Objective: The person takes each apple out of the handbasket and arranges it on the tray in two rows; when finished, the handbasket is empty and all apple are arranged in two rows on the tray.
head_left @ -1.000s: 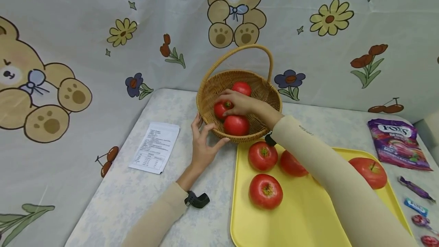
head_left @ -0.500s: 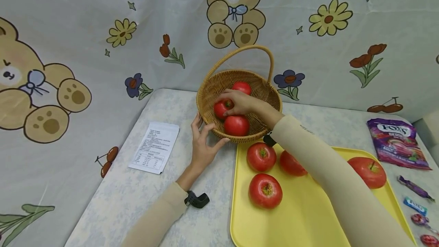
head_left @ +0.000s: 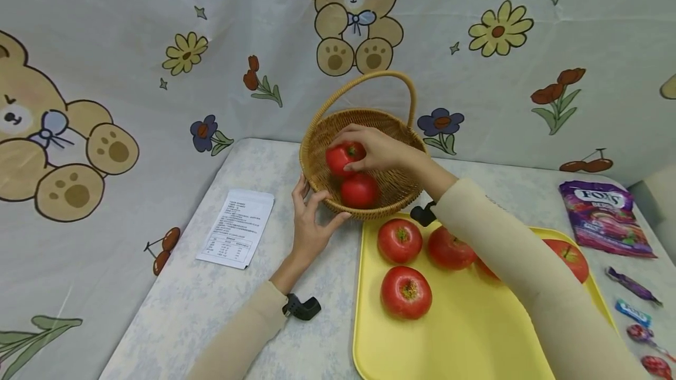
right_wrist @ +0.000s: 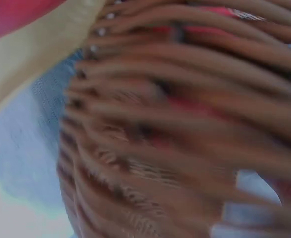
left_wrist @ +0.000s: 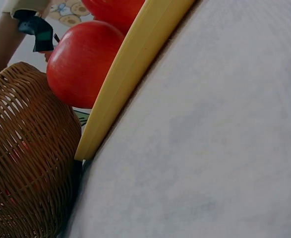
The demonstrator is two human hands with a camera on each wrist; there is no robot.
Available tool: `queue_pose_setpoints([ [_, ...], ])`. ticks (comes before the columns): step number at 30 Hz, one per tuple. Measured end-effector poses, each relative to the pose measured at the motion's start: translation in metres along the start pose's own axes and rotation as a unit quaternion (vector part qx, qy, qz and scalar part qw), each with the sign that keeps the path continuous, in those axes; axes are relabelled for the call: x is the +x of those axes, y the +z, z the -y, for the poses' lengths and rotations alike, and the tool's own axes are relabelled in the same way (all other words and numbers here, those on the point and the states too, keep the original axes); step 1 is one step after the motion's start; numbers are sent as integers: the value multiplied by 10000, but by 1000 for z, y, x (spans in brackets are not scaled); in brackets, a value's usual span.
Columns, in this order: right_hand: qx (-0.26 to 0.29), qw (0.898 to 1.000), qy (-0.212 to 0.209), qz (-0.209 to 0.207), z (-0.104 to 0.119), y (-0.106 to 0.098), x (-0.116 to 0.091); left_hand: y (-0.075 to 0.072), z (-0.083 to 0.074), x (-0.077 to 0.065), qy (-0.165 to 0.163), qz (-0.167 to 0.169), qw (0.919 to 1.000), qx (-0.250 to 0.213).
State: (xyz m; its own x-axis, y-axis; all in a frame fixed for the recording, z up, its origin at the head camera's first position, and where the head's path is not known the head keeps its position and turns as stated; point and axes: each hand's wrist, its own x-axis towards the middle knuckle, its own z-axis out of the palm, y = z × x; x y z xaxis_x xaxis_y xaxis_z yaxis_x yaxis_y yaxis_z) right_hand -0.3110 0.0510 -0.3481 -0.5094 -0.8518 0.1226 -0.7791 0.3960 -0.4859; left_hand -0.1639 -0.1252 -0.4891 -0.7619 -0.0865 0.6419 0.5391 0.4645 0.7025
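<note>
A wicker basket [head_left: 393,183] with a tall arched handle stands at the back of the table, its mouth tilted toward me. Inside it, my right hand [head_left: 372,148] grips a red apple [head_left: 340,160] by its side, thumb in front and fingers behind. Just below that lies another red apple [head_left: 359,190]. My left hand [head_left: 310,230] holds the basket's left front, its fingers bent at the rim and the thumb underneath. In the left wrist view the woven wall [left_wrist: 31,163] fills the left side. Blurred wicker [right_wrist: 185,119] covers most of the right wrist view, with red showing through the gaps.
A yellow tray [head_left: 465,339] bearing several red apples [head_left: 405,292] sits right in front of the basket. To its right are a purple candy bag [head_left: 604,219] and several wrapped candies [head_left: 634,286]. A white printed packet [head_left: 236,228] lies on the left. A patterned cloth hangs behind.
My right hand has risen slightly with its apple, and the forearm has shifted right. The apple at the basket's back is now hidden. The left hand still holds the basket.
</note>
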Motion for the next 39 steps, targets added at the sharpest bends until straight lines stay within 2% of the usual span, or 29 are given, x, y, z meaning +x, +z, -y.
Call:
queue_pose_setpoints([
  [5, -99, 9995, -168, -237, 11, -21, -25, 1, 0, -1, 26, -29, 10000, -39],
  [11, -133, 9994, -180, -270, 26, -40, -72, 1, 0, -2, -51, -47, 10000, -50],
  [18, -258, 9990, -240, -272, 41, -47, -135, 2, -2, -2, -26, -63, 9999, -150],
  [22, -324, 9988, -276, -235, 51, -48, -163, 3, -2, -1, -118, -91, 9997, -188],
  [29, -116, 9992, 203, 310, 64, -33, -204, 2, -1, -1, -92, -117, 9996, -244],
  [39, 42, 9979, 302, 577, 74, -1, -259, 4, 3, 0, 57, -176, 9997, -161],
])
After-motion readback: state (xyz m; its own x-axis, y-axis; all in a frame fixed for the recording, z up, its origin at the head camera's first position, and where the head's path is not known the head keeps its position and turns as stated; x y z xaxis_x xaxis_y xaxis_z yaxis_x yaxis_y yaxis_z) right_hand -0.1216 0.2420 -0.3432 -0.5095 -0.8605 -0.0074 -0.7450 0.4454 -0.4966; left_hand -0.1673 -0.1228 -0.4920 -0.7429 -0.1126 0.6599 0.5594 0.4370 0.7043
